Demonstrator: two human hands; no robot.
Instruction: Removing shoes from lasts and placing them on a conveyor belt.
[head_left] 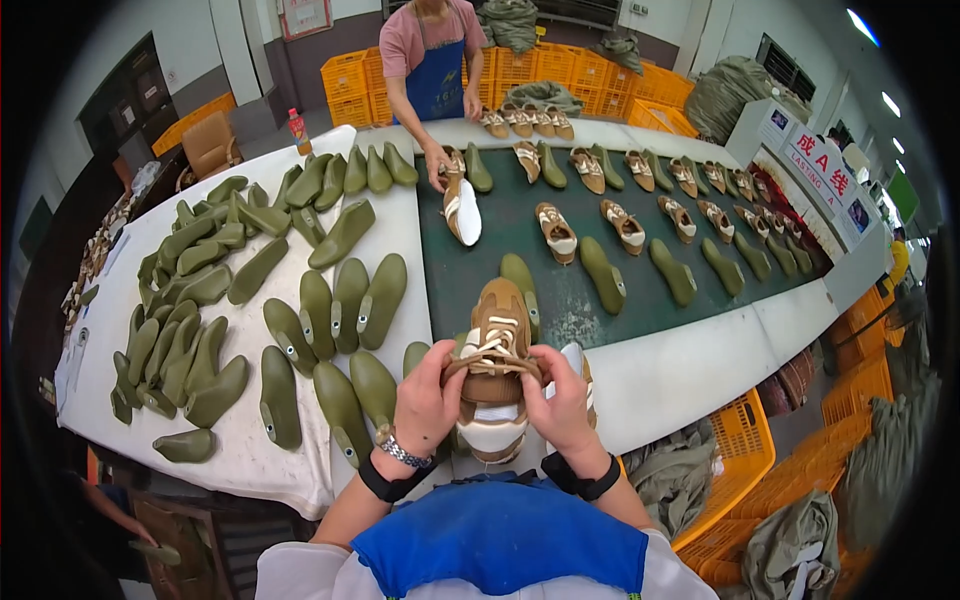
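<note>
My left hand (428, 398) and my right hand (562, 402) both grip a brown and cream sneaker (495, 340), toe pointing away from me, fingers at its laces. The shoe hangs over the near edge of the white table (680, 365). A second shoe's white sole (492, 436) shows just beneath it. An olive green shoe last (520, 280) lies right behind the sneaker on the dark green belt (500, 225).
Several olive green lasts (250, 300) cover the white cloth on the left. More brown sneakers (640, 200) and lasts line the belt. A person in a blue apron (432, 70) stands across, one hand on a shoe (455, 195). Orange crates (750, 440) sit at right.
</note>
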